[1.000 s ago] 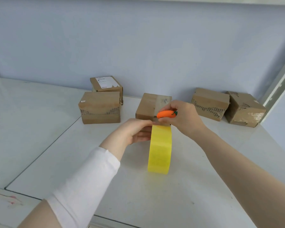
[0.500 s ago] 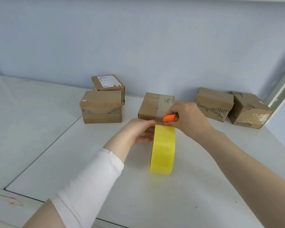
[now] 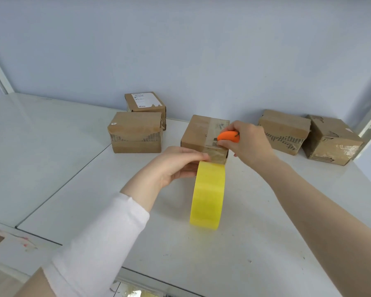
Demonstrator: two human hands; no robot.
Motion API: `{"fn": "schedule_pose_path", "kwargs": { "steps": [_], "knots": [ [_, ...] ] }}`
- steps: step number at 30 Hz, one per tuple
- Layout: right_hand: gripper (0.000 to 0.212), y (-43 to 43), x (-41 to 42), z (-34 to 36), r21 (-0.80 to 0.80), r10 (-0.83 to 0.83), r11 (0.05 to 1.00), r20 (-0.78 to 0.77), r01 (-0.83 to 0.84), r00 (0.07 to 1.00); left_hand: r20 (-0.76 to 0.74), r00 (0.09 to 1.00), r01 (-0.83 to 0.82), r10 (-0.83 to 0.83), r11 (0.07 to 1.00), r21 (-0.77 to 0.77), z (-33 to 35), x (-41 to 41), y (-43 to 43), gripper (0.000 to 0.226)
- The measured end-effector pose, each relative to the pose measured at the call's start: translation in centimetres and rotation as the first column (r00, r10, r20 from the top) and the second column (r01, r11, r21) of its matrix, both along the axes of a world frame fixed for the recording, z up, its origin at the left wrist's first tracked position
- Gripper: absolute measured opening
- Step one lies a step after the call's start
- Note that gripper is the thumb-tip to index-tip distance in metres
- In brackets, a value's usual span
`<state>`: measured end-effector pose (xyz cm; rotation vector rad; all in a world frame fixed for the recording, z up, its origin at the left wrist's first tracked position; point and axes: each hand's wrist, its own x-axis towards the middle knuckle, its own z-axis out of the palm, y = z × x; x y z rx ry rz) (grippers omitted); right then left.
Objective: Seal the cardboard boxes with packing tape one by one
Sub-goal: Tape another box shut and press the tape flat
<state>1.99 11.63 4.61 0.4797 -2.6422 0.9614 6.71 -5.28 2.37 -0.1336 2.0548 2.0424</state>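
Observation:
A small cardboard box (image 3: 198, 133) stands in the middle of the white table, with a strip of clear tape running over its top and down its front. A yellow tape roll (image 3: 208, 195) stands on edge just in front of it. My left hand (image 3: 176, 163) holds the roll at its top, fingers curled round its far side. My right hand (image 3: 247, 142) grips a small orange cutter (image 3: 228, 136) whose tip rests on the tape at the box's top front right edge.
Two boxes (image 3: 136, 133) (image 3: 146, 102) stand at the back left, two more (image 3: 284, 131) (image 3: 332, 140) at the back right. A blue wall rises behind them. The white table (image 3: 266, 243) has a seam (image 3: 58, 189) on its left.
My right hand with the cutter has shifted slightly right and back, from above the roll onto the box's front edge. The left hand and the roll have stayed in place.

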Motion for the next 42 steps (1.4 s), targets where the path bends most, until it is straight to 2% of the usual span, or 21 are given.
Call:
{"fn": "schedule_pose_path", "kwargs": {
  "steps": [2,4,7,12,16,19,21,23,26,28,29,31,33,34,37,39,40,42],
  "knots": [
    [0.019,0.2,-0.1,0.2,-0.051,0.001,0.999,0.021,0.000,1.000,-0.093,0.996,-0.001,0.001,1.000,0.006,0.1,1.2,-0.4,0.009],
    [0.017,-0.3,0.4,0.4,-0.225,0.039,0.974,0.065,-0.023,0.997,-0.208,0.977,-0.035,0.038,0.999,0.018,0.0,2.5,-1.0,0.009],
    [0.022,-2.1,1.8,0.8,-0.461,0.156,0.884,0.130,-0.079,0.979,-0.362,0.926,-0.104,0.108,0.994,0.030,-0.1,4.0,-1.8,0.013],
    [0.018,-7.0,3.1,1.6,-0.650,0.385,0.742,0.210,-0.166,0.899,-0.529,0.828,-0.241,0.185,0.970,-0.038,0.8,4.2,-5.4,0.013],
    [0.023,-11.7,3.3,1.8,-0.636,0.420,0.748,0.231,-0.191,0.878,-0.533,0.812,-0.294,0.237,0.955,-0.024,1.5,3.6,-9.6,0.014],
    [0.037,-15.1,3.5,1.3,-0.666,0.487,0.710,0.229,-0.229,0.843,-0.517,0.818,-0.304,0.252,0.953,-0.016,1.7,3.0,-12.7,0.011],
    [0.037,-17.1,3.4,1.0,-0.676,0.504,0.695,0.212,-0.247,0.838,-0.498,0.821,-0.324,0.278,0.946,-0.005,1.5,2.5,-14.5,0.012],
    [0.032,-18.8,3.1,0.4,-0.662,0.464,0.714,0.203,-0.228,0.862,-0.492,0.820,-0.353,0.292,0.935,-0.035,1.2,2.1,-15.9,0.014],
    [0.024,-20.9,2.5,-0.5,-0.611,0.319,0.777,0.171,-0.153,0.932,-0.521,0.789,-0.434,0.325,0.896,-0.099,0.5,1.4,-17.1,0.010],
    [0.019,-21.6,2.1,-0.9,-0.604,0.246,0.790,0.152,-0.107,0.957,-0.533,0.791,-0.457,0.301,0.869,-0.187,0.3,0.9,-17.2,0.007],
    [0.018,-21.8,1.9,-1.0,-0.609,0.220,0.789,0.150,-0.086,0.964,-0.519,0.814,-0.436,0.260,0.864,-0.251,0.2,0.7,-17.2,0.020],
    [0.016,-21.7,1.5,-0.9,-0.628,0.190,0.777,0.176,-0.038,0.966,-0.462,0.874,-0.347,0.154,0.862,-0.370,-0.1,0.2,-17.0,0.061],
    [0.015,-21.4,1.2,-0.5,-0.653,0.210,0.757,0.227,-0.011,0.951,-0.402,0.905,-0.299,0.139,0.880,-0.369,-0.1,-0.1,-17.1,0.094],
    [0.015,-21.2,1.0,-0.3,-0.662,0.226,0.749,0.259,0.002,0.939,-0.392,0.907,-0.293,0.152,0.896,-0.332,-0.2,-0.3,-17.2,0.098],
    [0.017,-20.7,0.5,0.3,-0.672,0.247,0.736,0.376,0.079,0.893,-0.414,0.894,-0.305,0.172,0.910,-0.280,-0.5,-0.7,-16.8,0.089],
    [0.015,-20.7,0.1,0.5,-0.641,0.227,0.760,0.411,0.103,0.883,-0.438,0.882,-0.322,0.175,0.902,-0.287,-0.7,-0.8,-16.3,0.080],
    [0.012,-20.7,-0.1,0.4,-0.584,0.182,0.807,0.391,0.090,0.902,-0.457,0.872,-0.332,0.173,0.896,-0.294,-0.6,-0.9,-16.1,0.075],
    [0.014,-20.3,-0.7,0.2,-0.337,0.015,0.939,0.244,0.070,0.970,-0.508,0.851,-0.348,0.138,0.871,-0.346,-0.2,-1.1,-15.8,0.060]
  ]
}}
